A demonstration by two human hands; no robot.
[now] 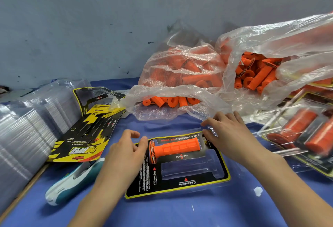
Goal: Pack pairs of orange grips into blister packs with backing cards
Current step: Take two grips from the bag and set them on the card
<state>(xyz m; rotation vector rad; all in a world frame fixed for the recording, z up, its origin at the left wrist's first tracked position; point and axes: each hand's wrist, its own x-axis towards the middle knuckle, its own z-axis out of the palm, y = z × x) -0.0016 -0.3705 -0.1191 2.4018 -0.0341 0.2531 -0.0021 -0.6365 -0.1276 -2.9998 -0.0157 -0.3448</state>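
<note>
The blister pack (180, 189) lies flat on the blue worktop (180, 212) in front of you, its backing card under the clear shell. One orange grip (177, 147) sits in the pack's far cavity; the near cavity (191, 170) shows only card. Your right hand (228, 133) pinches the pack's far right corner between thumb and fingers. Your left hand (124, 153) is at the pack's left edge, fingers loosely curled; I cannot tell whether it grips. Behind the pack are plastic bags of grips (182, 72), left of it loose cards (84, 142) and a teal tool (72, 181), right of it filled packs (302, 133).
</note>
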